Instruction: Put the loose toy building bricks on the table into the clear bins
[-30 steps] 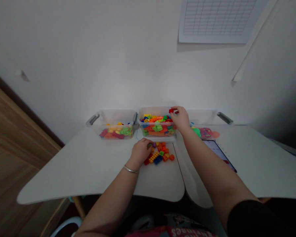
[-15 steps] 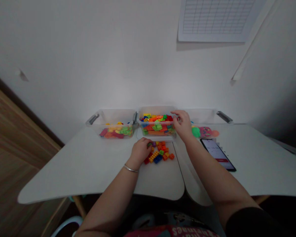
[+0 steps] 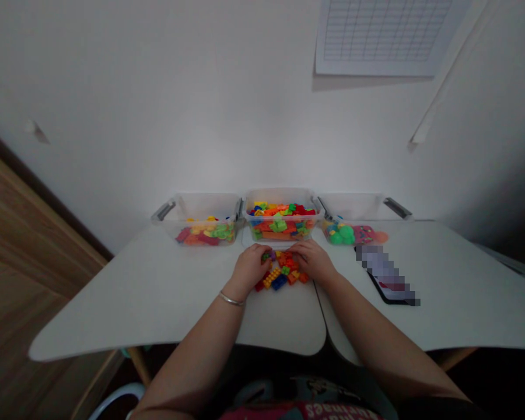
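A small heap of toy building bricks lies on the white table, among them a yellow studded brick [image 3: 272,277], a blue brick [image 3: 279,283] and several orange bricks [image 3: 291,262]. At the heap's left edge rests my left hand [image 3: 250,266], its fingers bent inward. Green and purple bits show by its fingertips; what it grips is partly hidden. My right hand [image 3: 314,260] reaches over the heap's upper right side, fingers stretched out and apart, their tips at the orange bricks. Behind both hands stands a clear box [image 3: 284,218] full of mixed bricks.
Another clear box [image 3: 207,205] with colourful pieces stands at the left. A third clear box [image 3: 354,204] on the right holds green, pink and orange toys. A phone [image 3: 387,280] lies right of my forearm. The white wall rises behind the table [image 3: 157,291].
My right hand has come down from the right side of the middle box to the brick heap. My left hand has stayed at the heap's left edge.
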The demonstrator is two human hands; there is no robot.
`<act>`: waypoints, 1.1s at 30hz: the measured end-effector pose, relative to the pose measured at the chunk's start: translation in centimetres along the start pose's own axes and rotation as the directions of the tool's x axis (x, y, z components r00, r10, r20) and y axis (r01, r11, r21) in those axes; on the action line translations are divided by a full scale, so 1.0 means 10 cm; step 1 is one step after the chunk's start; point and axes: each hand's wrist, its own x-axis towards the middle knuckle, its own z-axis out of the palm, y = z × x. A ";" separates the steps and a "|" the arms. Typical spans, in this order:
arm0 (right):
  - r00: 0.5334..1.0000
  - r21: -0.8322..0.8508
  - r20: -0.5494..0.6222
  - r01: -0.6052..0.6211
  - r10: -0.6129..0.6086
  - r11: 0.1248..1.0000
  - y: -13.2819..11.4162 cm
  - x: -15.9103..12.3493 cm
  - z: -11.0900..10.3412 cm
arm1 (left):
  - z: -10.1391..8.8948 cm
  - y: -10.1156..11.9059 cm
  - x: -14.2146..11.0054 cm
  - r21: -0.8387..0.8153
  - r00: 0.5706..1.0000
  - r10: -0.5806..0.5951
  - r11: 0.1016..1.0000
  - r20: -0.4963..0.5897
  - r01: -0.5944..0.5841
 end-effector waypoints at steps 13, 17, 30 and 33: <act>1.000 -0.155 0.006 0.000 0.001 0.988 0.05 -0.05 -0.07 | -0.01 0.00 0.00 -0.042 1.000 0.024 0.999 -0.013 -0.025; 0.999 -0.136 0.029 -0.025 0.029 0.990 0.11 -0.05 -0.09 | -0.04 0.03 0.00 -0.056 1.000 0.019 0.998 -0.007 -0.019; 0.989 -0.114 0.108 -0.093 0.105 0.989 0.10 -0.07 -0.13 | -0.02 0.01 -0.01 -0.037 1.000 0.027 0.999 -0.009 -0.028; 0.994 -0.144 0.088 -0.058 0.072 0.988 0.08 -0.07 -0.16 | -0.02 0.02 0.00 -0.037 1.000 0.027 0.999 -0.015 -0.027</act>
